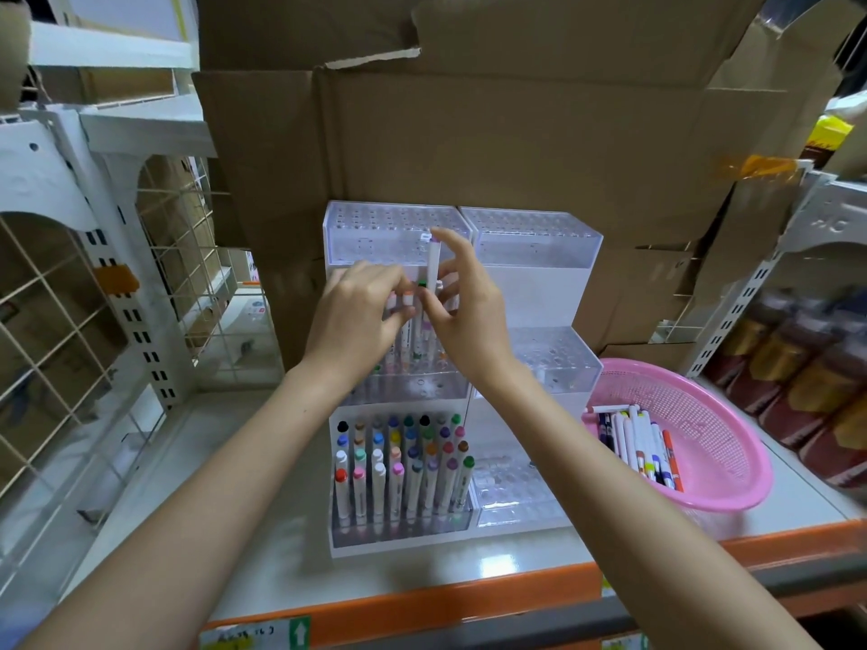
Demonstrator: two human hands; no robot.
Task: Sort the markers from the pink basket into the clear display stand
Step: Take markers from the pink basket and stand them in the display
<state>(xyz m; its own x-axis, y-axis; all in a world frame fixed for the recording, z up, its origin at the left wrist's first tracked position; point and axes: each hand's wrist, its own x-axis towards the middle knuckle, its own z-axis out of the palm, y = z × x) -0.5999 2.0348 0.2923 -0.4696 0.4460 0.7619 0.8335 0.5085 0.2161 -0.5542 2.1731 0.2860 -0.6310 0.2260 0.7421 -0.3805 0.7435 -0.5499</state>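
Markers [642, 443] lie loose in the pink basket [713, 462], just right of the clear display stand [535, 246]. The right hand [462, 316] pinches a white marker [432, 262] upright over the stand's middle tier. The left hand [356, 312] curls onto marker caps [407, 296] there; whether it grips one, I cannot tell.

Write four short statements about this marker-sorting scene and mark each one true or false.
1. The right hand pinches a white purple-capped marker upright. True.
2. The round pink plastic basket is empty. False: loose markers lie in it.
3. The clear tiered display stand holds rows of standing markers in its lowest left tier. True.
4. The left hand reaches into the basket. False: its fingers are at marker caps in the stand's middle tier.
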